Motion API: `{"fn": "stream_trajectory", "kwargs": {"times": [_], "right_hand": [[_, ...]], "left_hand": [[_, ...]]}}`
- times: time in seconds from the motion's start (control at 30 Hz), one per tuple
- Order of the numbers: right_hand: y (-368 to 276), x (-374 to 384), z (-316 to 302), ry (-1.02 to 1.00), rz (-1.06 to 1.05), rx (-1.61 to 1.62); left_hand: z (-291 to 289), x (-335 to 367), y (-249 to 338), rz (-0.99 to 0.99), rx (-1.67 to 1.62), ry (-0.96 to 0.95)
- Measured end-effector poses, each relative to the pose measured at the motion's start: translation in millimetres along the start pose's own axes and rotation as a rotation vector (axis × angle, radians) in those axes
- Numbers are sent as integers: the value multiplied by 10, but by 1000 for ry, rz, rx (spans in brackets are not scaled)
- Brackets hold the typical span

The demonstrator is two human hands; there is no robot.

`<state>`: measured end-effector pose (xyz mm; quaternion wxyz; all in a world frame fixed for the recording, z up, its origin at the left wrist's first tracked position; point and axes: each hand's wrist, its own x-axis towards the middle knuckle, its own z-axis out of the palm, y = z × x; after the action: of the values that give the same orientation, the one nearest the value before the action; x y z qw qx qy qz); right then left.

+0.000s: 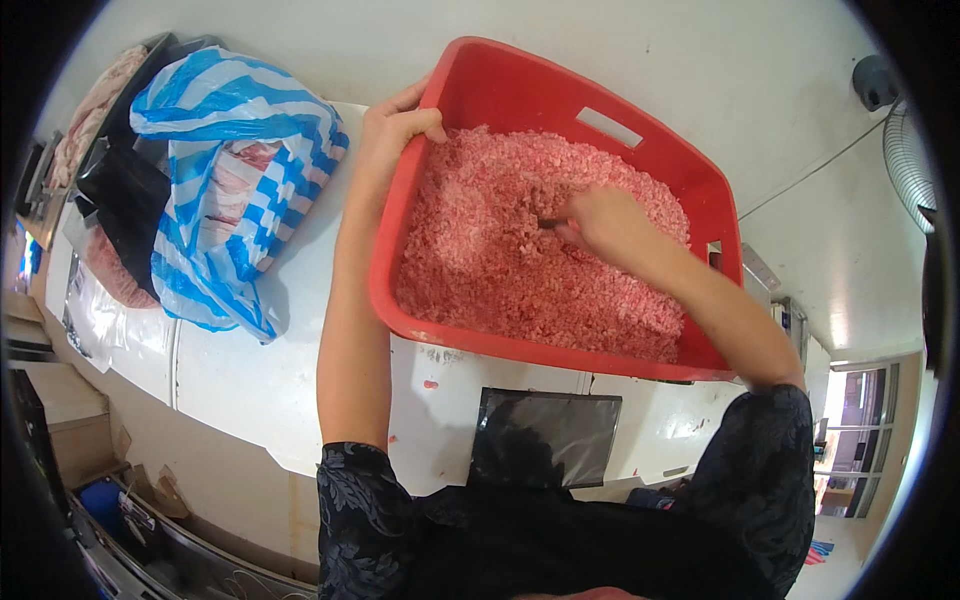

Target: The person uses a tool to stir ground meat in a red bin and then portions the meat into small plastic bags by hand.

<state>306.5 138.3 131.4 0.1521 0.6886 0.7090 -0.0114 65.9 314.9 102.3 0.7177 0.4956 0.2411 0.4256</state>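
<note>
Two sleeves [362, 505] [765, 440], seemingly one tool [548, 223].

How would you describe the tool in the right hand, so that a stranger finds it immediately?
Find the large red tub of pink minced meat. Over its middle is the right hand. The tool pokes out leftward, dark against the pink.

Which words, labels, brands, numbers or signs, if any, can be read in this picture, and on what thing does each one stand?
None can be read.
Red tub: no lettering visible.
Blue-and-white bag: stripes, no legible words.
Small dark marks on the white table: too blurred to tell whether they are writing.
</note>
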Motion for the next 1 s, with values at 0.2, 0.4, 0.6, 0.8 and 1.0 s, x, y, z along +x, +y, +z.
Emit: {"fn": "stream_trajectory", "kwargs": {"times": [0.2,0.4,0.6,0.8,1.0], "right_hand": [[260,-284,-359,62,-52,-15],[246,249,-1807,-16,-195,-21],[92,1038,-1573,-132,-164,-24],[49,1430,-1280,-316,-101,98],[-39,1548,-1234,-333,-43,74]], "left_hand": [[41,-44,43,1,-55,-8],[3,-106,79,-16,-86,-21],[61,-83,69,2,-65,-4],[55,-124,62,-20,-124,-12],[14,-4,-12,28,-35,-15]]}}
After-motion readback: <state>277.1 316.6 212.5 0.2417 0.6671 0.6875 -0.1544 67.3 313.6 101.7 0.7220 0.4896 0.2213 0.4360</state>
